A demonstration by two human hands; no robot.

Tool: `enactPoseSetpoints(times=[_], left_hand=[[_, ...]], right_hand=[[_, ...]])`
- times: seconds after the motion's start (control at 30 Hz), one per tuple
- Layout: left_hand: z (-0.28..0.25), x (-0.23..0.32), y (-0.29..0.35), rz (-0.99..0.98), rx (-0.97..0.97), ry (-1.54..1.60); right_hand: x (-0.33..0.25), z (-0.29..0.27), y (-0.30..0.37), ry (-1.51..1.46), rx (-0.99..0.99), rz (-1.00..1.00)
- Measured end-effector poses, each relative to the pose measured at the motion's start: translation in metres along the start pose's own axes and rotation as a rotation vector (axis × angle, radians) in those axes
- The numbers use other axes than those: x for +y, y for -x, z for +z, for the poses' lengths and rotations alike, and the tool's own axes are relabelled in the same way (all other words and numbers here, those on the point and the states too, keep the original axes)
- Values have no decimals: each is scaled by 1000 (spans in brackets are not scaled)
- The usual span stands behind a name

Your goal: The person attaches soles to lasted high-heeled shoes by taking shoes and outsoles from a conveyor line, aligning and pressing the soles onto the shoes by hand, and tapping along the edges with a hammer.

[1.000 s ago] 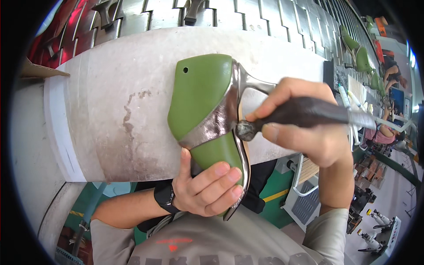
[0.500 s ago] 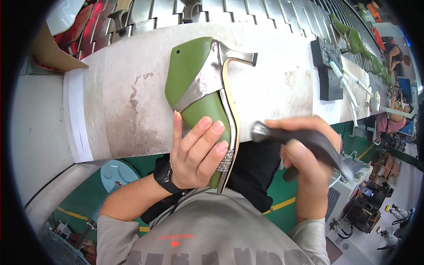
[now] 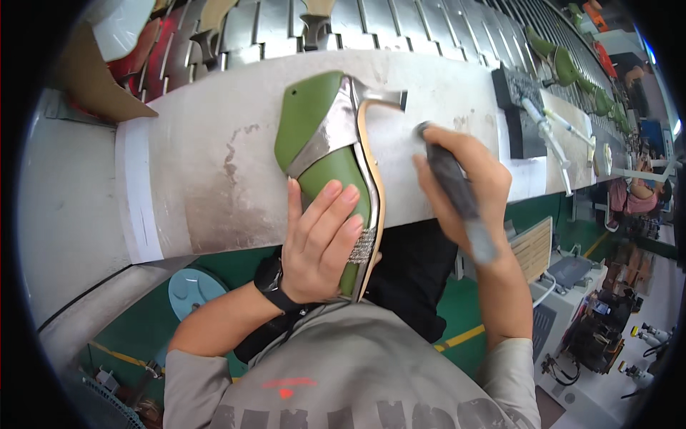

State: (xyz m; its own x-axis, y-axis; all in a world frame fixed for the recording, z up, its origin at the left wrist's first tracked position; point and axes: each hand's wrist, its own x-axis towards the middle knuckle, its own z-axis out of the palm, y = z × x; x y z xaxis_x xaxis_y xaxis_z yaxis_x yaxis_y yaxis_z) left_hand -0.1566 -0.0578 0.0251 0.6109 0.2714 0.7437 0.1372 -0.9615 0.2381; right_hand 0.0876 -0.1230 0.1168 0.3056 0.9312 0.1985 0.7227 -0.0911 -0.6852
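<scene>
One left hand [image 3: 318,250] clasps the green plastic shoe-last [image 3: 306,120], ideally firmly; right of it, the right hand [image 3: 487,179] grips a dark curved hammer [image 3: 452,179].

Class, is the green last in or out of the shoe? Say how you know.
In: the green last fills the shoe, whose metallic strap wraps across it.

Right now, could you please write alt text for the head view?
A person's left grip holds a silvery high-heeled shoe on a green last, partly over a pale worktable; the right grip holds a dark tool apart from the shoe.
</scene>
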Motion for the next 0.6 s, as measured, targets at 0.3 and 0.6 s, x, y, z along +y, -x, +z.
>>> enactPoseSetpoints(times=[0.3,0.6], left_hand=[[-93,-52,-19,-925,449,1514],[-91,-110,-84,-956,-157,999]], right_hand=[[-21,6,34,-1072,6,377],[-37,24,17,-1542,-9,379]])
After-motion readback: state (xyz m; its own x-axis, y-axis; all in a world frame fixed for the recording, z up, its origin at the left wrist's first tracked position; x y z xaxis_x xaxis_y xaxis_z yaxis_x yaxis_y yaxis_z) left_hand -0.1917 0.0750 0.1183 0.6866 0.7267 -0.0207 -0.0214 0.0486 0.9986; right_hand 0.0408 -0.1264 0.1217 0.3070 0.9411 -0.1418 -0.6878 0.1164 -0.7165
